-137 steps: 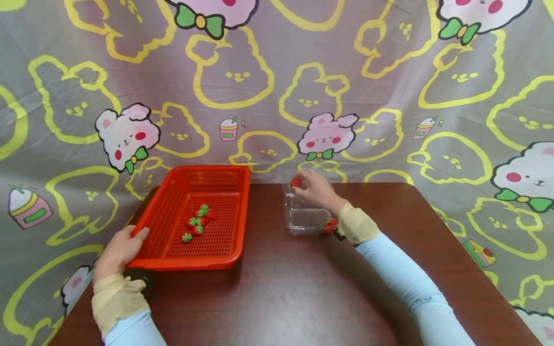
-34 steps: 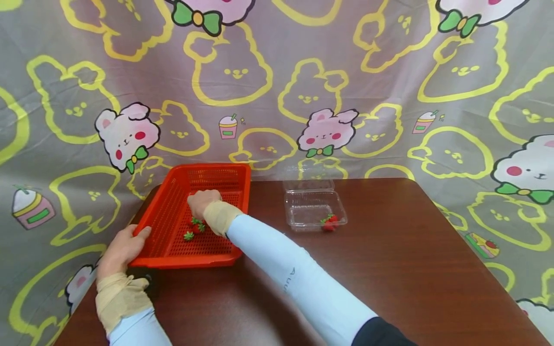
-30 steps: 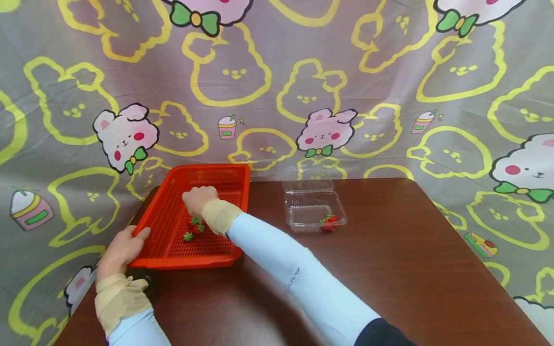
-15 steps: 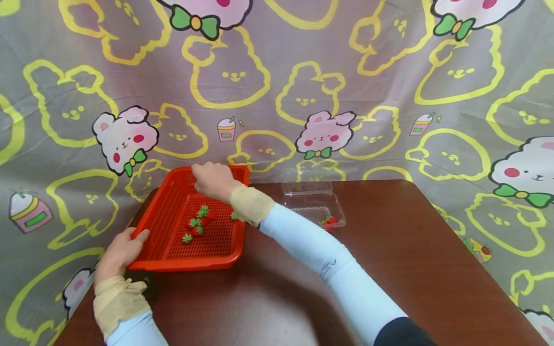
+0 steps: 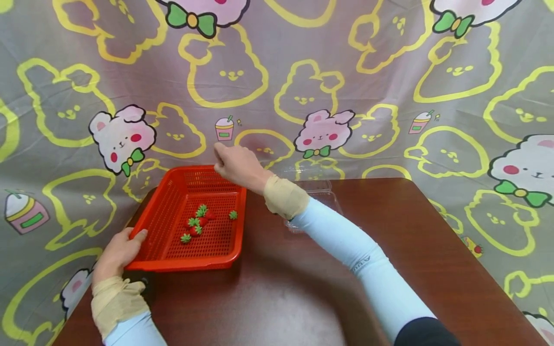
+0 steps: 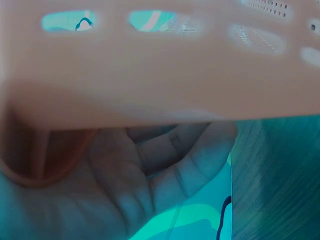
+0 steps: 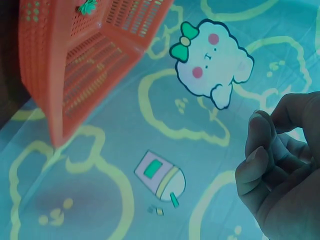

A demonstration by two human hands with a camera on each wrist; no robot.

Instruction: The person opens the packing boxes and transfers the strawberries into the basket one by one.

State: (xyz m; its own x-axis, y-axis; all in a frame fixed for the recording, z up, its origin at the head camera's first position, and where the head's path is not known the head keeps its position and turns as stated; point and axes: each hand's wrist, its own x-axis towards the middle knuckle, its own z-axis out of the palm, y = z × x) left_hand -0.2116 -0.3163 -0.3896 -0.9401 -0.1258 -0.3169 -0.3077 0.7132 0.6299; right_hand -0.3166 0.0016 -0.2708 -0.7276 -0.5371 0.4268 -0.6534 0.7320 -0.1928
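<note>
Left hand (image 5: 118, 250) grips the near-left rim of the red basket (image 5: 173, 197) on the counter (image 5: 303, 288). Right hand (image 5: 235, 166) hovers over its far rim, fingers loosely curled, empty. Strawberries (image 5: 200, 222) lie inside: light, soft, bruise easily; pinch gently by the sides.

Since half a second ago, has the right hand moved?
Yes. The right hand has lifted up and to the right, from over the red basket's far rim to above its far right corner, in front of the backdrop.
</note>
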